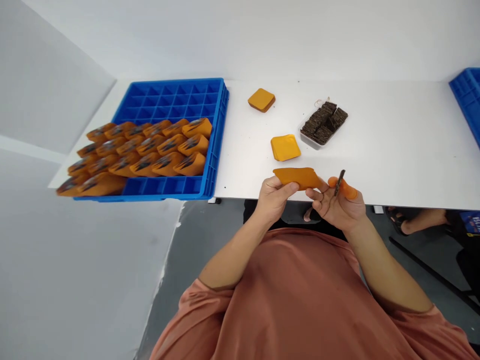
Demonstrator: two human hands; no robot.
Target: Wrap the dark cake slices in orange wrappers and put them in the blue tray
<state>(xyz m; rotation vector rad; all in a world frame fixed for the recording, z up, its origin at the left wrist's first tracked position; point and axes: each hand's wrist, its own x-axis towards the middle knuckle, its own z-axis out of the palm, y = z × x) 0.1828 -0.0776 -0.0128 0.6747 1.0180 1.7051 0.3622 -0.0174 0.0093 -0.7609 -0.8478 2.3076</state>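
My left hand pinches an orange-yellow paper pouch by its near left edge, just over the front of the table. On the pouch's right side, my right hand wears orange covers on its thumb and a finger. Between those covered tips it grips a thin dark brown slab, seen edge-on. Its other fingers curl by the pouch's lower right corner; whether they touch it I cannot tell. Beyond the hands lies a stack of flat yellow pouches. A clear plastic tub behind holds many similar dark slabs.
On the left, a blue divided crate holds rows of filled orange pouches, some overhanging its left side. Another pouch stack lies farther back on the white table. A second blue crate stands far right. Another person's foot shows below.
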